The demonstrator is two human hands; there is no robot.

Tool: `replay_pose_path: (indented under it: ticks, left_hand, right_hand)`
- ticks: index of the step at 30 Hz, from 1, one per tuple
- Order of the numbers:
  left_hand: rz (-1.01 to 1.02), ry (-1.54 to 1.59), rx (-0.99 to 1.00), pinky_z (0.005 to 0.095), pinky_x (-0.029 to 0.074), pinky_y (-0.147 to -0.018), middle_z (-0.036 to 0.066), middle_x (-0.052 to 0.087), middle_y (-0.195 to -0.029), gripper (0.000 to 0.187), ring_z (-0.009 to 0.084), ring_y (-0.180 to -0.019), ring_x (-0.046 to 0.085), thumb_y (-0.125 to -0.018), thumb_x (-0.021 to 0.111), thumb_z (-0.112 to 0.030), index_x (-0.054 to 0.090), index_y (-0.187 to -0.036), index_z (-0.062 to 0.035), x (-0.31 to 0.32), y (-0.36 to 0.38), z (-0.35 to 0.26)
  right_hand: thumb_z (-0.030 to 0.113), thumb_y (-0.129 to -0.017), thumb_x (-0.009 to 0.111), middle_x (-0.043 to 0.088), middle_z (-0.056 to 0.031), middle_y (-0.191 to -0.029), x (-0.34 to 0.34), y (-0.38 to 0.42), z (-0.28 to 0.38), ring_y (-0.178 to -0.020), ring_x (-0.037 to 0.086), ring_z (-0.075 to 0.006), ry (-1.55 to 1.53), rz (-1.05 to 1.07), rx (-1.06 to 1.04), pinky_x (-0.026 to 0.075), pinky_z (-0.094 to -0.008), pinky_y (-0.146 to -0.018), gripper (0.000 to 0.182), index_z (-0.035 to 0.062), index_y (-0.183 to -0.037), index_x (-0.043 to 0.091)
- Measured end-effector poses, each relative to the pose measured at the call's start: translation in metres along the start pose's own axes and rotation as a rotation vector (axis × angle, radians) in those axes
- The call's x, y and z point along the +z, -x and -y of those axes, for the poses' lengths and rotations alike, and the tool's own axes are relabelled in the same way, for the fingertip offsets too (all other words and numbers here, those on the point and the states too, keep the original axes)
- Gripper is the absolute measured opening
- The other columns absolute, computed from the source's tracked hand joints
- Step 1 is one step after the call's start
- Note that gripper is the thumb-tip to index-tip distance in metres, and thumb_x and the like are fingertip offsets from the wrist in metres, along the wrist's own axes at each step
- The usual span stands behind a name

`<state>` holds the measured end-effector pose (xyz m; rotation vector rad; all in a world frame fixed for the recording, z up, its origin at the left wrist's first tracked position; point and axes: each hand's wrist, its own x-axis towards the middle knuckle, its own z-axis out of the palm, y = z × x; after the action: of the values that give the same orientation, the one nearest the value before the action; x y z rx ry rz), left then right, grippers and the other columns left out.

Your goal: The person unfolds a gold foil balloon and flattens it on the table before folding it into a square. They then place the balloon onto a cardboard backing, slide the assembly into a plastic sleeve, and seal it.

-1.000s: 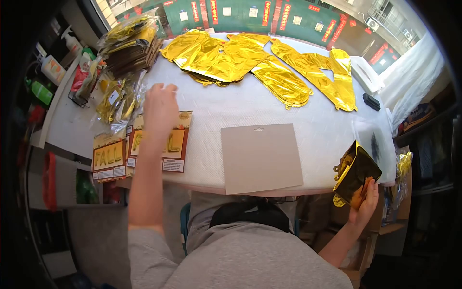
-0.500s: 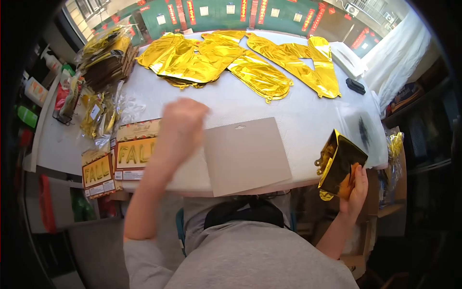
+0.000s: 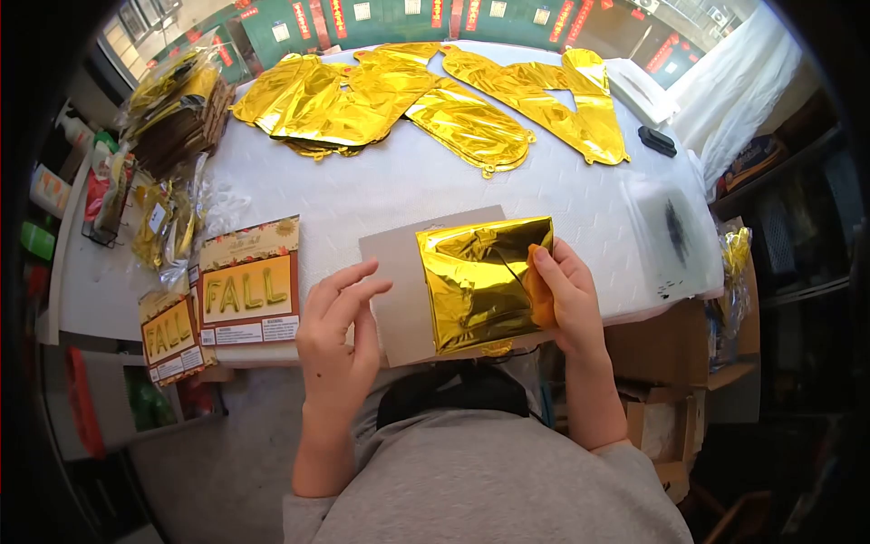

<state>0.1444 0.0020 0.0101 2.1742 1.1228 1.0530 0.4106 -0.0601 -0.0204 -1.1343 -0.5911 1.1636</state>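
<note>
My right hand (image 3: 573,295) grips a folded gold foil balloon (image 3: 480,299) at its right edge, thumb on top. An orange patch shows on the foil beside that thumb. The folded packet overlaps a blank grey-brown card (image 3: 390,263) lying at the table's front edge, its punched hanging slot mostly at the top. My left hand (image 3: 343,326) is empty, fingers spread, near the left edge of this card. Left of it lies a printed FALL header card (image 3: 249,290), with a second FALL card (image 3: 172,340) lower down.
Flat gold foil letter balloons (image 3: 353,100) are spread along the far side of the white-covered table (image 3: 580,199). A black object (image 3: 657,140) lies at the right. Bagged packets (image 3: 181,100) are stacked at the left; an open cardboard box (image 3: 652,349) stands below right.
My right hand has brought the folded foil balloon left, over the blank card. My left hand has come down and opened beside the card. The view has shifted slightly.
</note>
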Motion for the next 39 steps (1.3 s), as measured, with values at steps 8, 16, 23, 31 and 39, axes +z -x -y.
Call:
replay_pose_path:
  ticks: [8,16,23,31,39]
  left_hand:
    - [0.23,-0.173,0.04,0.0446,0.054,-0.091,0.019,0.065,-0.116,0.045,0.0368,-0.108,0.065,-0.093,0.077,-0.021,0.063,-0.129,0.0013,0.079,-0.015,-0.039]
    - [0.251,0.022,-0.005,0.0469,0.055,-0.086,0.019,0.067,-0.109,0.033,0.0397,-0.102,0.066,-0.09,0.075,-0.009,0.06,-0.118,-0.0011,0.092,-0.012,-0.019]
    - [0.315,-0.046,0.129,0.0478,0.057,-0.079,0.014,0.074,-0.096,0.017,0.0378,-0.088,0.071,-0.093,0.067,-0.003,0.064,-0.109,-0.0037,0.058,-0.03,-0.003]
    - [0.201,-0.051,0.058,0.046,0.054,-0.091,0.015,0.069,-0.105,0.032,0.0377,-0.106,0.065,-0.087,0.077,-0.011,0.064,-0.114,-0.0022,0.07,-0.004,-0.013]
    - [0.178,0.111,0.116,0.0479,0.052,-0.092,0.022,0.066,-0.096,0.029,0.0406,-0.093,0.066,-0.088,0.07,-0.003,0.06,-0.114,0.0017,0.073,-0.006,0.02]
  right_hand:
    - [0.02,-0.113,0.052,0.07,-0.0086,-0.127,-0.048,0.005,0.031,-0.112,0.069,-0.0146,-0.182,-0.11,-0.282,0.055,-0.0296,-0.097,0.031,-0.0003,-0.134,0.06]
    - [0.021,-0.113,0.051,0.07,-0.0099,-0.128,-0.055,0.017,0.016,-0.112,0.069,-0.0152,-0.12,-0.113,-0.227,0.055,-0.0291,-0.098,0.032,-0.001,-0.136,0.058]
    - [0.018,-0.112,0.055,0.071,-0.0065,-0.12,-0.032,0.006,0.003,-0.104,0.068,-0.0113,-0.182,-0.067,-0.103,0.055,-0.0263,-0.092,0.026,0.0008,-0.13,0.061]
    - [0.019,-0.112,0.057,0.07,-0.0044,-0.117,-0.016,0.002,0.003,-0.103,0.066,-0.0091,-0.18,-0.106,-0.089,0.053,-0.0251,-0.091,0.024,0.0023,-0.128,0.061]
    - [0.017,-0.112,0.054,0.071,-0.0099,-0.124,-0.014,0.002,-0.01,-0.108,0.07,-0.0138,-0.191,-0.001,0.015,0.056,-0.028,-0.095,0.03,-0.0019,-0.135,0.058]
